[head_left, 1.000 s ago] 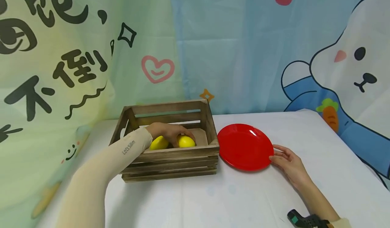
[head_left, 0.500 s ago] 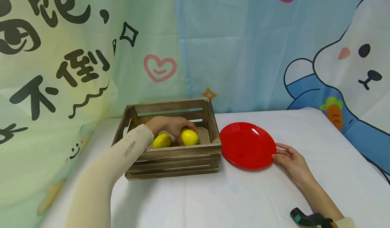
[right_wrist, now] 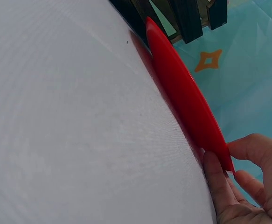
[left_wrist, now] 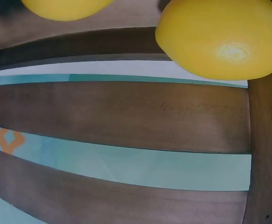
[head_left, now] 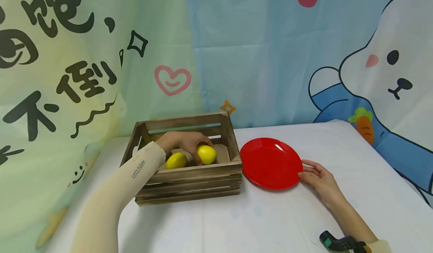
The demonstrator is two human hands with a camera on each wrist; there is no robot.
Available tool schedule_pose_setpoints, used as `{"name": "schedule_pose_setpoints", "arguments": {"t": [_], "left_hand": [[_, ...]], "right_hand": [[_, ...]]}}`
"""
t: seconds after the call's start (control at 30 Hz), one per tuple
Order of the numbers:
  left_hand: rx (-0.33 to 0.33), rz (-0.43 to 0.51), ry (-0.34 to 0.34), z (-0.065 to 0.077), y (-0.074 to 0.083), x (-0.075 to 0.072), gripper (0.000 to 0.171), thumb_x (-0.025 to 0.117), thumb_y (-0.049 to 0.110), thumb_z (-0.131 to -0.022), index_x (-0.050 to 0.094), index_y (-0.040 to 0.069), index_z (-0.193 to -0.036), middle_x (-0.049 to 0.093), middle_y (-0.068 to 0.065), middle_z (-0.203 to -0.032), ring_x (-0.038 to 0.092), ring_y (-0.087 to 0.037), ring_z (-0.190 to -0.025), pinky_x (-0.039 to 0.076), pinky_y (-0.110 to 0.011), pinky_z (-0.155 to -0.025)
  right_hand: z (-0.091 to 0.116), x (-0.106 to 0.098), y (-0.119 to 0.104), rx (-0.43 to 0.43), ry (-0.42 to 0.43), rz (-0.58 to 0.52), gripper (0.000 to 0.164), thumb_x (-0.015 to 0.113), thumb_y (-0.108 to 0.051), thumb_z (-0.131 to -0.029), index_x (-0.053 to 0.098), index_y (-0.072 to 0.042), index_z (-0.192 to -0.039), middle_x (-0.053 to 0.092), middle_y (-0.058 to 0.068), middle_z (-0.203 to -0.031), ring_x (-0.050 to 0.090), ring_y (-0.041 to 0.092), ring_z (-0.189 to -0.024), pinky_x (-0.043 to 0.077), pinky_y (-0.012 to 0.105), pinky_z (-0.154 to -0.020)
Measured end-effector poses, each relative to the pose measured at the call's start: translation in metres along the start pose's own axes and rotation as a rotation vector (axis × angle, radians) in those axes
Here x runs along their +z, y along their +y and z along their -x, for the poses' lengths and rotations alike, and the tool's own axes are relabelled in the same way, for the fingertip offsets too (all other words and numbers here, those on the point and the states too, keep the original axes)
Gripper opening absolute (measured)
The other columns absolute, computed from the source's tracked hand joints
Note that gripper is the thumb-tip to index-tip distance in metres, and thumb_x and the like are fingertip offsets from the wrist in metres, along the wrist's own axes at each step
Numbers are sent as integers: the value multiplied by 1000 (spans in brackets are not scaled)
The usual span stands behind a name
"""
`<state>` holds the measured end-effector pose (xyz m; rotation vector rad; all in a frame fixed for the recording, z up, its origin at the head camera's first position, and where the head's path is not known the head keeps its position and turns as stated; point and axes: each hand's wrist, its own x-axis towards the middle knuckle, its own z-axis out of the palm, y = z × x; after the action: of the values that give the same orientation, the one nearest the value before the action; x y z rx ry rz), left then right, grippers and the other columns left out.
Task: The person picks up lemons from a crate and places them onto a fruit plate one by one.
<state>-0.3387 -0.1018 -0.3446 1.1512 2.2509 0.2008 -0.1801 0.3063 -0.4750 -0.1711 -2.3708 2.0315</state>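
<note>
Head view: the left hand point(head_left: 188, 141) holds a yellow lemon point(head_left: 206, 155) in the wooden crate point(head_left: 203, 170).
From my far-off seat, I see the left fingers curled round that lemon, near the crate's right end; I can't tell if it touches the bottom. A second lemon point(head_left: 176, 161) sits to its left, not held. The right hand point(head_left: 320, 181) pinches the edge of a red plate point(head_left: 270, 164), which rests on the white cloth point(head_left: 236, 226) just beside the crate. I think the lemon is light and firm, but its shiny skin may slip, so I'd hold it round its fat middle. The plate looks stiff and smooth, so I guess its rim is best to pinch.
</note>
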Motion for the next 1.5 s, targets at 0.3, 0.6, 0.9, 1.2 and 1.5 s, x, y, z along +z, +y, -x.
{"name": "schedule_pose_setpoints", "arguments": {"t": [0.3,0.6,0.9,1.2,1.5], "left_hand": [[58,88,83,6,2,-3,63,80,23,-79,53,4,-133,55,-11,-131,55,-24,-113,48,-34,-94],[82,155,160,15,3,-13,64,79,23,-79,51,4,-133,57,-10,-126,57,-22,-105,50,-34,-90],[33,288,254,24,14,-23,62,80,20,-79,50,12,-133,52,-6,-128,54,-24,-107,49,-37,-90],[63,370,401,29,33,-35,59,79,19,-82,50,17,-133,55,-3,-124,55,-23,-104,50,-37,-89],[70,219,685,38,54,-42,65,82,20,-79,51,5,-134,58,-10,-124,57,-25,-101,51,-38,-86]], "right_hand": [[3,0,-5,24,3,34,70,67,-25,-94,30,2,-147,58,-16,-105,62,-7,-92,52,16,-81],[4,-1,-8,30,13,34,68,66,-22,-94,31,1,-148,58,-6,-112,62,-7,-92,52,16,-82],[5,0,-9,39,18,35,66,66,-21,-94,32,1,-147,59,-1,-113,62,-5,-91,53,16,-82],[4,-1,-7,30,20,48,66,66,-21,-95,33,1,-147,58,2,-115,62,-5,-91,53,16,-82],[5,1,-8,32,17,54,67,66,-23,-94,32,1,-147,58,-3,-112,61,-5,-90,52,16,-81]]}}
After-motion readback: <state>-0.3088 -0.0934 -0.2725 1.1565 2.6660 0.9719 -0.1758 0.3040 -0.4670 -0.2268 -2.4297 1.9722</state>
